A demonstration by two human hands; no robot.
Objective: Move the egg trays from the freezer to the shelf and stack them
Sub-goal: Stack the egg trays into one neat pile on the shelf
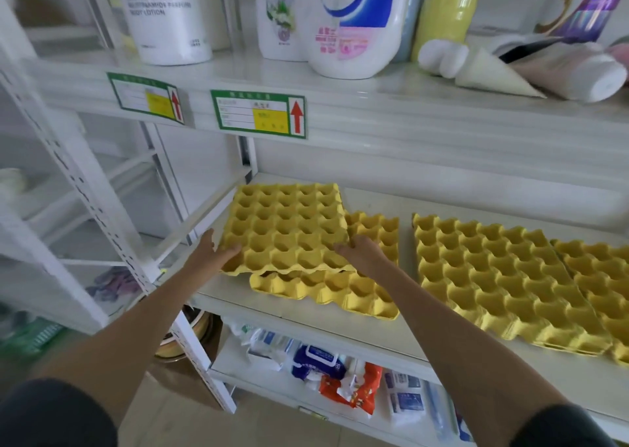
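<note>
Two hands, left hand [207, 254] and right hand [362, 254], pinching top yellow egg tray [286, 228], dimpled, seemingly moulded pulp, askew over lower tray [340, 293]; white shelf [340, 331].

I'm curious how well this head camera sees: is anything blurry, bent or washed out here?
Head view: the yellow tray held by both hands is fairly sharp; the left edge with the shelf upright is smeared, the upper shelf edge bows from the wide lens, and the light is soft, with faint shadows.

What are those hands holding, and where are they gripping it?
A yellow egg tray, held over another tray: left hand grips its near-left corner, right hand its near-right edge.
</note>
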